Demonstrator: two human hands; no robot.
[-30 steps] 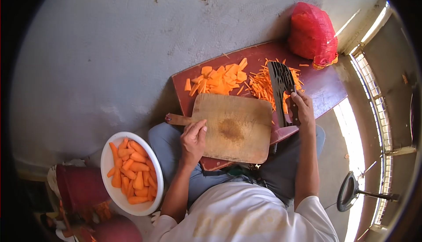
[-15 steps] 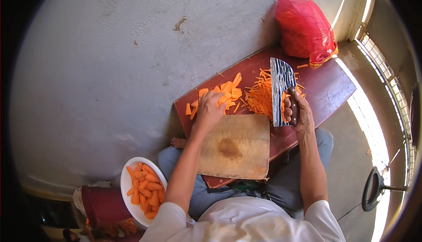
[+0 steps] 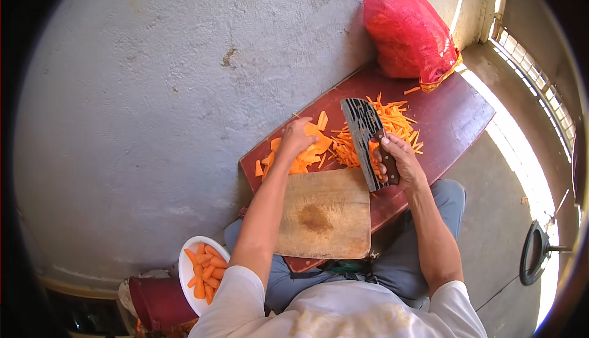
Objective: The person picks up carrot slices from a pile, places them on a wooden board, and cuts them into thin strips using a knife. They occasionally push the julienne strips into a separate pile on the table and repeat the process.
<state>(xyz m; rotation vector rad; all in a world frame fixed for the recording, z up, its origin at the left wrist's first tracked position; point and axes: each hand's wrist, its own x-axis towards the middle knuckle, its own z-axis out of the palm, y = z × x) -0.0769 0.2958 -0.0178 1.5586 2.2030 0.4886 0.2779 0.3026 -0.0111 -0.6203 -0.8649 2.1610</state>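
Observation:
My right hand (image 3: pixel 402 161) is wrapped round the brown riveted handle of a cleaver (image 3: pixel 362 138). Its broad, black-streaked blade is raised, tilted to the left, over the near side of a heap of carrot strips (image 3: pixel 396 119). On the left, my left hand (image 3: pixel 296 138) reaches over a pile of flat carrot slices (image 3: pixel 311 148), with thumb and fingers curved about some of them; part of the fingers is hidden. A worn wooden cutting board (image 3: pixel 328 215) lies nearest my body, bearing a dark damp patch and no carrot.
The dark red board or bench top (image 3: pixel 451 117) carries all this, along the grey wall (image 3: pixel 153 92). A red mesh sack (image 3: pixel 408 37) stands at its far end. Peeled carrots fill a white bowl (image 3: pixel 186 270) at lower left, beside a dark red bucket (image 3: pixel 161 301).
My left hand has moved farther over the slices, which now lie bunched more closely together. The cleaver has tilted left and come slightly lower, still in my right hand. The view has shifted.

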